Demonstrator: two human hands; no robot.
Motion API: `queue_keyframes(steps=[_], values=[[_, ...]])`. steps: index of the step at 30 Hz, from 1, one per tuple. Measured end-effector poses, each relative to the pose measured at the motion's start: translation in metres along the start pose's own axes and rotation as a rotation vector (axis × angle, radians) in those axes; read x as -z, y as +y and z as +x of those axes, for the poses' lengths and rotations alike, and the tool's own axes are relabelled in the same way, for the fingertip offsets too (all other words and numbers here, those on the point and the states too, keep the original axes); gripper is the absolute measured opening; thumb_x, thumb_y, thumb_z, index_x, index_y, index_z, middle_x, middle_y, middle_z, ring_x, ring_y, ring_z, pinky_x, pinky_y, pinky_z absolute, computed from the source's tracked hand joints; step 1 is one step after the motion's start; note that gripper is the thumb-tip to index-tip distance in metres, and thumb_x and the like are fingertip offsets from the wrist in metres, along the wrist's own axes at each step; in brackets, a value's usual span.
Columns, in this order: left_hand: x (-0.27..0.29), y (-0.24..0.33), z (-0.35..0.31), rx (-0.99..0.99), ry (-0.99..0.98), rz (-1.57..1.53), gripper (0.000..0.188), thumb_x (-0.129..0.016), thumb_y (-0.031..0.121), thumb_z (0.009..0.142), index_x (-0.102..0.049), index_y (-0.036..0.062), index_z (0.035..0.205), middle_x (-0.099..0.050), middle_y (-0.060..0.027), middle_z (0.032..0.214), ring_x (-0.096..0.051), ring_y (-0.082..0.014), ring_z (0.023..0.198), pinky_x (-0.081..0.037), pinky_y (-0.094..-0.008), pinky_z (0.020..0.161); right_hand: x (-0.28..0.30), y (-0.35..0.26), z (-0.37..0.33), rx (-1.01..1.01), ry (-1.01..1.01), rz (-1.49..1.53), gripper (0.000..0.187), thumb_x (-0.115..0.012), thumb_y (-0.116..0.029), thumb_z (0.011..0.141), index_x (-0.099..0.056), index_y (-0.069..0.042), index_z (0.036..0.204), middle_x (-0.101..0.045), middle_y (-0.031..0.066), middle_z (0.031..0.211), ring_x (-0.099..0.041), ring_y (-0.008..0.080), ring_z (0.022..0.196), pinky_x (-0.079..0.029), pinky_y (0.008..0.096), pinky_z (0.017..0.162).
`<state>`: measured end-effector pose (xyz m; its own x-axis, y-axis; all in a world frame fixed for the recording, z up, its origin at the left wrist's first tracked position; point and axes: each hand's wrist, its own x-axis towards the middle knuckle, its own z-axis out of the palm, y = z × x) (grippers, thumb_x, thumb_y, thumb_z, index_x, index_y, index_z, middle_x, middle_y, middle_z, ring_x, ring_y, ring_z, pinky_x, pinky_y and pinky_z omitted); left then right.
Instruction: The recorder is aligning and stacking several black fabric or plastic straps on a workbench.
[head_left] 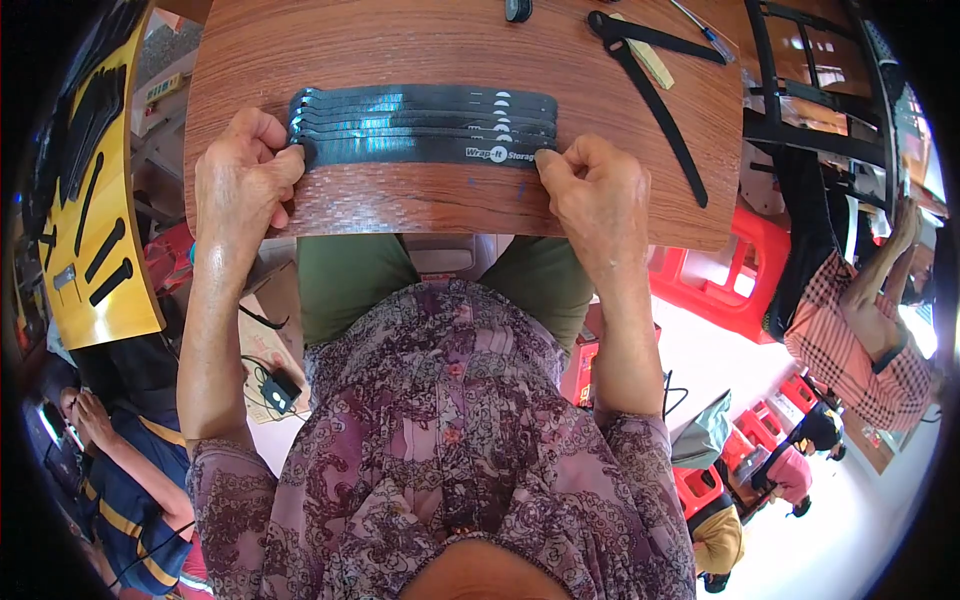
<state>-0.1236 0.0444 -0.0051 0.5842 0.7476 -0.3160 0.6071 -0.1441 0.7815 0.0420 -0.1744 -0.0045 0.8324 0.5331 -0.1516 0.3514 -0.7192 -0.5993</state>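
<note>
Several flat black hook-and-loop straps [400, 112] lie side by side across the wooden table, overlapping like a fan, with pale print near their right ends. My left hand [245, 172] is closed, thumb and fingers pinching the left end of the nearest strap [400, 150]. At that strap's other end my right hand [600, 188] is closed too, its thumb and bent forefinger on the corner. The strap stretches straight between both hands, close to the table's front edge. Fingertips beneath the strap are hidden.
Loose black straps with rounded, holed ends [655, 95] lie at the table's [350, 40] right, over a yellowish strip [650, 62]. A thin pen-like tool [705, 32] is beyond. A yellow board [105, 200] with black straps stands left; a red stool [725, 270] stands right. Other people sit nearby.
</note>
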Motion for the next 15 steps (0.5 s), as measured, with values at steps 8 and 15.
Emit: queue_keyframes(steps=[8,15], values=[[0.007,-0.002,-0.001,0.026,-0.058,-0.09,0.009,-0.061,0.004,0.078,-0.053,0.001,0.079,-0.052,-0.0044,0.054,-0.045,-0.0087,0.037,-0.033,-0.0232,0.032,-0.003,0.008,-0.001,0.046,0.037,0.012,0.023,-0.068,-0.017,0.078,-0.062,0.002,0.067,-0.056,0.008,0.048,-0.053,0.013,0.043,-0.04,0.0293,0.043],[0.012,-0.01,-0.002,-0.015,-0.138,-0.132,0.011,-0.062,0.006,0.085,-0.053,0.0024,0.083,-0.054,-0.0029,0.059,-0.045,-0.0072,0.039,-0.034,-0.0209,0.032,0.0,0.015,-0.005,-0.003,-0.006,0.193,0.022,-0.067,-0.017,0.082,-0.062,0.002,0.071,-0.057,0.0052,0.054,-0.052,0.0094,0.045,-0.038,0.0254,0.041]])
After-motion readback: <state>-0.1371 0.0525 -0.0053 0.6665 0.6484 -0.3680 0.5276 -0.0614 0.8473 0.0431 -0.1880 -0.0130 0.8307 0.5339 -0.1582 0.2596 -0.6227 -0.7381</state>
